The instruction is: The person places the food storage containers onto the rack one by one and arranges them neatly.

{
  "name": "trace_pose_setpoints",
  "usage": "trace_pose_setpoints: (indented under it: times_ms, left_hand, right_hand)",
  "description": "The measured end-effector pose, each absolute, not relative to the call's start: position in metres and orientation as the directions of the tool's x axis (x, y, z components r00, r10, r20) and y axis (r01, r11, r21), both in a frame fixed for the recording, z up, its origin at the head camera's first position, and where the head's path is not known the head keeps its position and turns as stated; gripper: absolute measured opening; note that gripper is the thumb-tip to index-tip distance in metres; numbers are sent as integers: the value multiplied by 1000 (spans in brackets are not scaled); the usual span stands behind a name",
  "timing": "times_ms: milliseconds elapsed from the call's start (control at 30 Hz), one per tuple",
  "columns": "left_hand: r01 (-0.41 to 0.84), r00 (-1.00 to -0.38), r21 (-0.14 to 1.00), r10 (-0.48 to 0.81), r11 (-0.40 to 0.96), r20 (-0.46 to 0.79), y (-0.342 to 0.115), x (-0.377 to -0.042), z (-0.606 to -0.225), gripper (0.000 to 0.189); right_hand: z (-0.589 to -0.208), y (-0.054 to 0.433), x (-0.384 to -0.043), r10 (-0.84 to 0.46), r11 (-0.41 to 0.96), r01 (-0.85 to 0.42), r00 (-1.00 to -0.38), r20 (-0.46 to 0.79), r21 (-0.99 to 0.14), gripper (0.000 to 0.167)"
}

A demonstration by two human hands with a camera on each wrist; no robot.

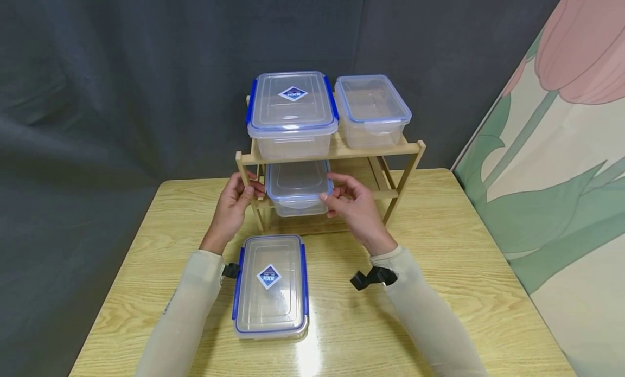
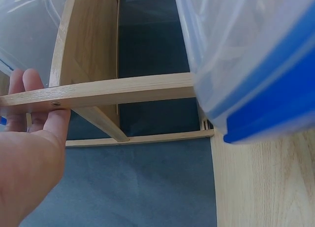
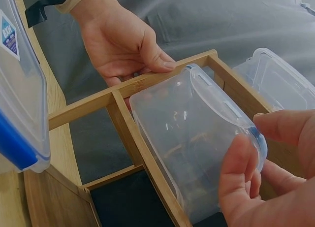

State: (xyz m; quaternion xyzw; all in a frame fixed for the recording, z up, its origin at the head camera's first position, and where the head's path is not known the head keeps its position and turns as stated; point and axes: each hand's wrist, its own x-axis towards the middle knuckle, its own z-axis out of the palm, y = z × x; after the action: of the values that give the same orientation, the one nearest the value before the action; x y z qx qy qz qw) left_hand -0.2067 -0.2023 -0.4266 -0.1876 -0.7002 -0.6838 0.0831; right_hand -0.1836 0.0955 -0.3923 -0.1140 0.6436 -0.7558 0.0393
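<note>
A clear lidded food container (image 1: 299,179) sits on the middle level of a wooden two-tier rack (image 1: 387,194), its front end jutting out a little. My right hand (image 1: 355,204) pinches the container's front right lid corner between thumb and fingers. In the right wrist view, the thumb and fingertips lie on either side of the lid's rim (image 3: 258,141). My left hand (image 1: 232,206) grips the rack's left front post, thumb on one side and fingers round the other. Those fingers reach toward the container's left side, and the post partly hides them.
On the top tier stand a large container with blue clips (image 1: 293,108) and a smaller clear one (image 1: 375,101). A flat blue-clipped container (image 1: 273,309) lies on the table (image 1: 351,323) between my forearms. Behind hangs a dark curtain (image 1: 146,84); a floral panel (image 1: 552,203) borders the right.
</note>
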Motion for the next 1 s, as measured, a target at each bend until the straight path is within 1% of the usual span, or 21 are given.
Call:
trace_pose_setpoints:
  times_ms: [333, 567, 767, 900, 1000]
  left_hand:
    - [377, -916, 926, 147, -9, 374, -203, -206, -426, 31]
    - [377, -916, 926, 150, -1, 373, -203, -207, -427, 31]
    - [380, -915, 925, 147, -7, 376, -203, -208, -427, 30]
    - [380, -914, 925, 146, -8, 377, -203, -208, -428, 30]
    - [378, -916, 926, 146, -5, 374, -202, -208, -428, 30]
  right_hand:
    - [-390, 100, -171, -228, -173, -90, -965, 128, -981, 50]
    - [-393, 103, -158, -236, -147, -95, -963, 128, -985, 42]
    - [-403, 104, -146, -260, -120, -98, -957, 126, -988, 47]
    - [-414, 103, -137, -282, -112, -93, -952, 121, -989, 37]
    - [-424, 103, -131, -312, -102, -86, -943, 114, -991, 34]
